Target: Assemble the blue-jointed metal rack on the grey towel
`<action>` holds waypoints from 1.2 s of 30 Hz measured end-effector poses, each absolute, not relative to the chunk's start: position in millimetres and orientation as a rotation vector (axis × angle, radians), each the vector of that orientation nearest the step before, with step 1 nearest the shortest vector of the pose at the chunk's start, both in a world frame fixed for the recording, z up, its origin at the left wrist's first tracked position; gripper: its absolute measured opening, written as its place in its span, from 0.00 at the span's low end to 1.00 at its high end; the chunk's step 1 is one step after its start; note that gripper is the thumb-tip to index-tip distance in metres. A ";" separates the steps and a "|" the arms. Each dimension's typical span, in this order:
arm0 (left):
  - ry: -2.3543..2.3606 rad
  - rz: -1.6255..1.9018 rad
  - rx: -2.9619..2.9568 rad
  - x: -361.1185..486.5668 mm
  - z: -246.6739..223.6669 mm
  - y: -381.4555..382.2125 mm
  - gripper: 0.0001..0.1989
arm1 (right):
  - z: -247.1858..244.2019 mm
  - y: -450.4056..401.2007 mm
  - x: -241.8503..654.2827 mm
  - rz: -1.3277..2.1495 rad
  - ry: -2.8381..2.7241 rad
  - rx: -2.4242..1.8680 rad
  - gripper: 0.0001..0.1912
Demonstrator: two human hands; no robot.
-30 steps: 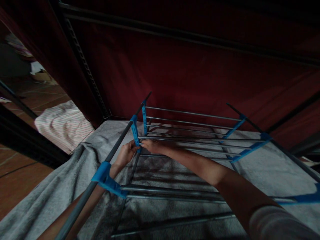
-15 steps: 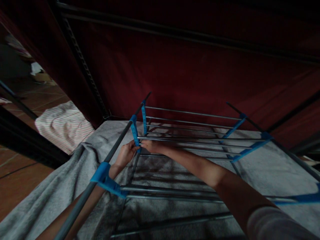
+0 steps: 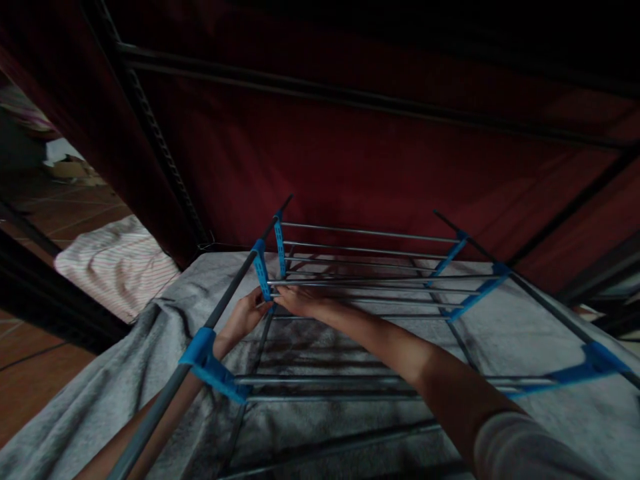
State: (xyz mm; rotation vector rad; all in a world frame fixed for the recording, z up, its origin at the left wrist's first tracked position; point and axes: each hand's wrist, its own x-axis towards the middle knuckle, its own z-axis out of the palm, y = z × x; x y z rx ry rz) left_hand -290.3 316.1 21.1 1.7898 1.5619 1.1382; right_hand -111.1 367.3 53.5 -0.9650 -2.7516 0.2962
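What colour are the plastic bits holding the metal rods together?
The plastic connectors are bright blue. The head view shows this, right by the left hand and right hand.

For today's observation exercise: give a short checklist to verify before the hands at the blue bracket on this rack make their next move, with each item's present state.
1. Left hand at the blue bracket: ok.
2. Right hand on the rod end at that bracket: ok.
3. Rod end seated in the bracket: cannot tell, fingers cover it.
4. Grey cloth lies under the rack: ok.
5. Lighting adequate: not ok, dim.
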 end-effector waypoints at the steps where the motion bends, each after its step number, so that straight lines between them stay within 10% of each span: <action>1: 1.518 1.174 1.748 -289.0 23.3 316.0 0.19 | 54.9 362.5 -108.5 0.237 -2.761 -0.957 0.16; 12: 1.339 1.289 1.646 -291.8 61.2 314.5 0.34 | 110.4 333.2 -52.5 -0.388 -2.681 -0.741 0.17; 36: 1.524 1.472 1.600 -272.3 97.7 334.8 0.18 | 166.8 358.4 -71.8 -0.252 -2.716 -0.992 0.17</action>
